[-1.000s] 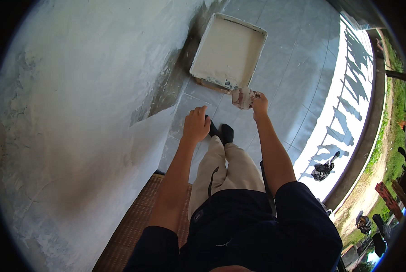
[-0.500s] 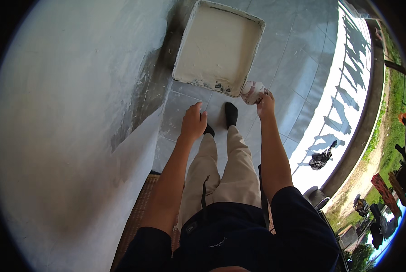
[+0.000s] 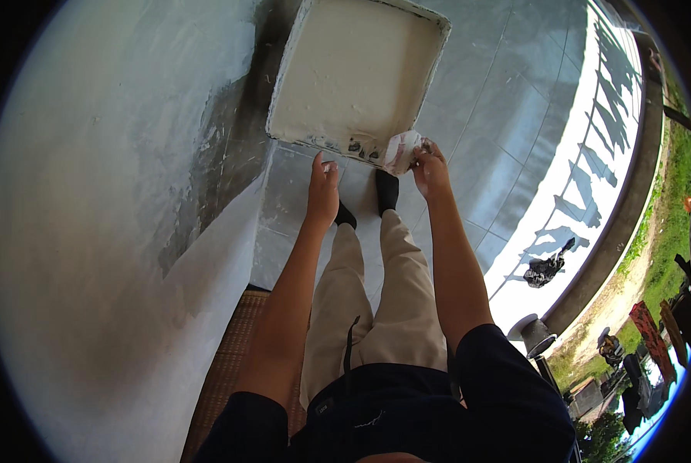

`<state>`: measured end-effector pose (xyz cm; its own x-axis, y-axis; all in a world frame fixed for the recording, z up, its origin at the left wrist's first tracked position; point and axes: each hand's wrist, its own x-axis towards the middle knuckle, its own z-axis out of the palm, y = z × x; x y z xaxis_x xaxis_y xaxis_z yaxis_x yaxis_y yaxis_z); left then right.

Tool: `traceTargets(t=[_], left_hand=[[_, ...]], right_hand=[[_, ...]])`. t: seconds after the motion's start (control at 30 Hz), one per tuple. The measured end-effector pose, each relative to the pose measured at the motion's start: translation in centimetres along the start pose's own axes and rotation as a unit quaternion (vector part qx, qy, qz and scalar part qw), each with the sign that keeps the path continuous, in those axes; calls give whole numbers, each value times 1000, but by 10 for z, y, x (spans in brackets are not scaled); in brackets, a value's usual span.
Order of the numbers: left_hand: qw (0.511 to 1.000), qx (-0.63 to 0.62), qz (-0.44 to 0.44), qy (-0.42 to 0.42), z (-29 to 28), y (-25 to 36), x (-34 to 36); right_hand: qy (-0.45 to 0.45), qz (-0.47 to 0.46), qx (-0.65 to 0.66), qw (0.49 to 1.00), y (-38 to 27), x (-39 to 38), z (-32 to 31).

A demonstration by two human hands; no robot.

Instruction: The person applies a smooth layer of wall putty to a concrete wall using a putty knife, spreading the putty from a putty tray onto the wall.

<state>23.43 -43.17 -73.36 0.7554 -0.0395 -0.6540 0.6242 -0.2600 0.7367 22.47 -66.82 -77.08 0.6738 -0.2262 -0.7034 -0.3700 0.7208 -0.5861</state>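
My right hand [image 3: 432, 171] grips a small rounded plastic cup [image 3: 401, 152], smeared white with reddish marks, by its right side. The cup is at the near right corner of a large square tray [image 3: 429, 71]; whether the two touch, I cannot tell. A smooth cream-coloured liquid [image 3: 353, 69] fills the tray, with several dark patches along its near edge. Just short of that edge, my left hand [image 3: 324, 191] holds nothing, its thumb and fingers apart, with a white smear near the fingertips.
A pale, patchily coated wall [image 3: 121, 193] rises on the left. Grey floor tiles [image 3: 488, 116] lie right of the tray, up to a sunlit strip with a crumpled black bag [image 3: 545, 272]. My black-socked feet [image 3: 387, 193] stand close to the tray. A brown woven mat [image 3: 233, 347] lies low on the left.
My right hand has brought the cup leftward to the tray's near right corner. The tray sits further left in the picture, and my left hand has shifted slightly left and up.
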Motion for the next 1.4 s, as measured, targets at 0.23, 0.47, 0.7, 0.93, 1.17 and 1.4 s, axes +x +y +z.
traceTargets(t=[0.23, 0.47, 0.7, 0.93, 1.17, 1.4], left_hand=[[998, -67, -22, -1, 20, 5, 3], [996, -80, -48, 7, 17, 15, -4], [995, -77, -56, 14, 22, 10, 1], [995, -72, -63, 8, 23, 7, 2], [994, -84, -67, 7, 24, 6, 3], [993, -105, -55, 19, 24, 5, 9]], right_hand=[[61, 0, 12, 998, 8, 7, -45], [129, -35, -17, 991, -16, -38, -48], [99, -264, -467, 838, -36, -78, 13], [-25, -490, -577, 653, 0, -51, 15], [1, -479, -654, 585, 26, -34, 5], [48, -469, -659, 587, 38, -27, 1]])
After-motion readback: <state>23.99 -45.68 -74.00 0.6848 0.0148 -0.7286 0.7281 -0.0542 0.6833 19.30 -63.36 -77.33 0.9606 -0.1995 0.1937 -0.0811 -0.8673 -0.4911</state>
